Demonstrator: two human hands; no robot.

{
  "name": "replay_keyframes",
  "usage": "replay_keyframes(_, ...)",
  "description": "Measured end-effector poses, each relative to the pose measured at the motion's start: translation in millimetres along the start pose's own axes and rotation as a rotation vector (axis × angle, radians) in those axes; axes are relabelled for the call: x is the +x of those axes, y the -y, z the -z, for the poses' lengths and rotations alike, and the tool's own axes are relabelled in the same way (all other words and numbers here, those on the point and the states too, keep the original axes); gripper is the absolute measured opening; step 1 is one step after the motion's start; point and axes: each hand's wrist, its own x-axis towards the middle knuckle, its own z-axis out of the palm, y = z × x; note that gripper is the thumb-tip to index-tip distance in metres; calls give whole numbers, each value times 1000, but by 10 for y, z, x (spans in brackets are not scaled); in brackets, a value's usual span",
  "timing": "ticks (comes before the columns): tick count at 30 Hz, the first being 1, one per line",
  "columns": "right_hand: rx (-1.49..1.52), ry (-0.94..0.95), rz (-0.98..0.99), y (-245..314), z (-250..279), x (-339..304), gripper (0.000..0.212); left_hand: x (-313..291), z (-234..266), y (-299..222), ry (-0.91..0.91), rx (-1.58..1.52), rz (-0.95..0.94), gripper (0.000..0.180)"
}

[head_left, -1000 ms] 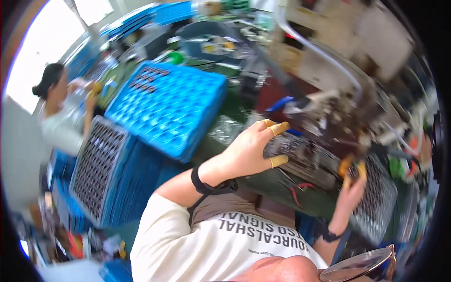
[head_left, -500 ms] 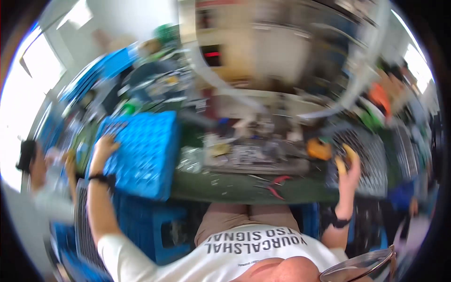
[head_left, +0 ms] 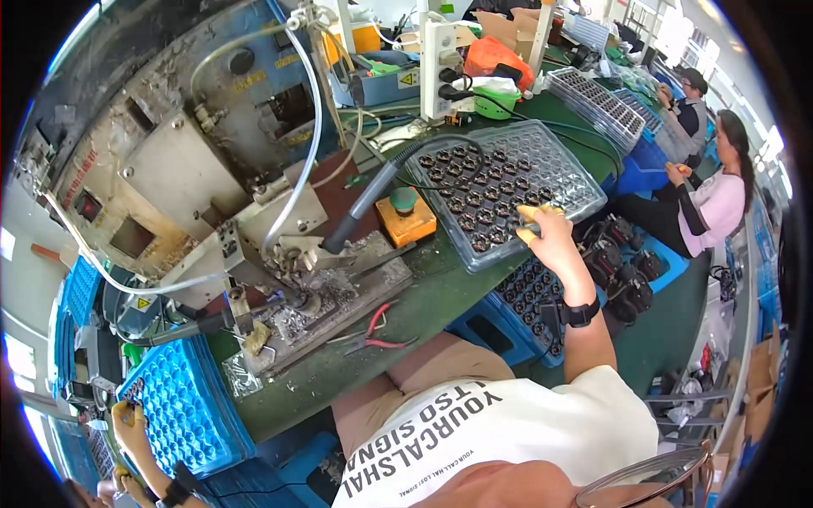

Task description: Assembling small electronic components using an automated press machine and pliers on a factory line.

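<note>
1. Two hands: right hand (head_left: 555,240) narrowed, left hand (head_left: 130,426) curled; cannot tell whether either grips anything
2. Under right hand: clear tray (head_left: 542,161) of dark round parts (head_left: 481,243)
3. Near left hand: blue tray (head_left: 174,406)
4. Light, single-part pinching should suit

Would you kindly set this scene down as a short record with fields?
Left hand: at the left edge of the blue tray; grip unclear
Right hand: over the clear plastic tray; grip unclear
Clear plastic tray: dark round parts in many cells
Tool: red-handled pliers, lying on the green bench
Control: green button on an orange box
</note>
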Motion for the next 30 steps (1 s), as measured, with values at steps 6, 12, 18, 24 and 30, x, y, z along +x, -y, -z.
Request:
replay_keyframes(6,-69,-25,12,111,-68,4,20,-693,-128,-905,-14,-565,223,51)
replay_keyframes(12,62,-295,127,239,-31,-2,14,-1038,-656,-1208,-1,-678,188,52)
replay_keyframes(18,283,-416,464,949,-402,-245,10,-1142,-968,-1493,35,-557,172,42)
replay_keyframes(24,402,-190,782,1451,-899,-610,13,-1183,-932,-1600,7,-567,197,42)
replay_keyframes(30,450,-214,735,1391,-975,-607,11,-1185,-950,-1644,9,-495,130,35)
